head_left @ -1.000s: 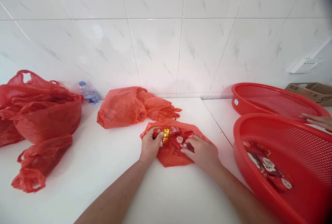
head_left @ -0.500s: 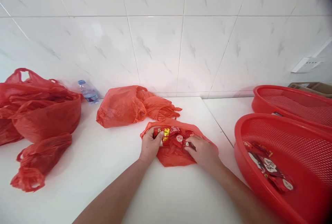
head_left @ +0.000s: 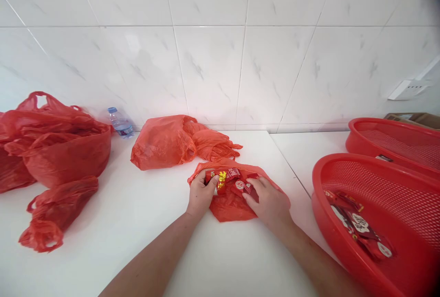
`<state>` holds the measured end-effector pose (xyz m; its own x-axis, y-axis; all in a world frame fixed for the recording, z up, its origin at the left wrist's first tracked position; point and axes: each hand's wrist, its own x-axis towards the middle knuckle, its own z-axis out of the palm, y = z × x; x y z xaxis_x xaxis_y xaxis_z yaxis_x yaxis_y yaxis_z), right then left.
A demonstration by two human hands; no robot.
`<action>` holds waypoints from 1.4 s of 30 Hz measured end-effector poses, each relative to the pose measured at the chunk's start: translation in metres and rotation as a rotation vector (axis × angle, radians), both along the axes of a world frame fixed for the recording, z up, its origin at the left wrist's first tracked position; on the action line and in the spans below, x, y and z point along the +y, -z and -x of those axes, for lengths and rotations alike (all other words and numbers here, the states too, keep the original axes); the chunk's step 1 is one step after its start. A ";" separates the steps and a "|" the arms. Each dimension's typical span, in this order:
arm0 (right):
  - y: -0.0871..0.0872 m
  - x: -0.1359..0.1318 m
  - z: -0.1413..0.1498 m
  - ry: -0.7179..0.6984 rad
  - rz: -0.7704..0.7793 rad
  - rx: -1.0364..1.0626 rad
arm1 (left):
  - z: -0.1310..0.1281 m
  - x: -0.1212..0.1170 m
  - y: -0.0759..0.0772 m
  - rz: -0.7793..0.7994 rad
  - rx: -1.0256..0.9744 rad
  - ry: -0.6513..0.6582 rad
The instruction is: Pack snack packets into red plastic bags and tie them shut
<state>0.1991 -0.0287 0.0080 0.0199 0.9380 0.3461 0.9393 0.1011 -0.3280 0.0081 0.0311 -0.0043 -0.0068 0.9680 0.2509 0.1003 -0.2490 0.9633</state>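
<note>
A red plastic bag (head_left: 230,213) lies spread open on the white table, with several small wrapped packets on it. My left hand (head_left: 202,192) is at its left side, thumb and fingers closed on a red packet with gold print (head_left: 222,181). At the right side is my right hand (head_left: 271,200), its thumb and fingers curled around a dark red packet (head_left: 253,192). Just left of those fingertips lies a red packet with a round white label (head_left: 239,185). Another red packet with pale print (head_left: 233,173) rests between the hands, towards the back.
A bulging red bag (head_left: 163,143) sits behind the open one. More red bags (head_left: 68,155) and a water bottle (head_left: 121,123) stand at the left. On the right is a red mesh basket (head_left: 321,196) holding several packets (head_left: 360,223); a second basket (head_left: 354,139) is behind it.
My right fingers have shifted slightly on the packets, exposing more dark red wrapper between thumb and fingers. My left hand keeps its hold. The view has moved slightly.
</note>
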 end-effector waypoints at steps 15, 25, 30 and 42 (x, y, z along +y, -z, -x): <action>0.006 0.006 0.010 -0.191 -0.143 0.171 | 0.000 -0.001 -0.001 -0.002 0.018 -0.004; -0.008 -0.002 0.002 0.029 -0.079 0.511 | 0.000 0.000 0.000 -0.004 0.018 0.008; -0.005 -0.001 0.002 0.022 -0.061 0.515 | 0.000 0.000 0.000 0.002 0.011 0.007; -0.007 0.000 0.003 0.042 -0.043 0.455 | -0.001 -0.001 0.000 0.007 -0.003 0.004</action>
